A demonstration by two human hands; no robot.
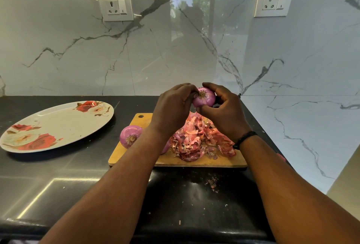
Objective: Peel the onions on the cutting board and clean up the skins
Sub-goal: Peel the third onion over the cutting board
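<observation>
While a smooth, glossy purple onion is held above the wooden cutting board, it is cupped by the curled fingers of the right hand, and its bristly root end is pinched by the left hand; a heap of papery pink skins is spread on the board; a second round onion lies at the board's left edge; an oval floral plate sits apart on the dark, polished counter.

I see one purple onion held up above the wooden cutting board, root end facing me. A second peeled onion rests at the board's left edge; papery skins are heaped at its right.
</observation>
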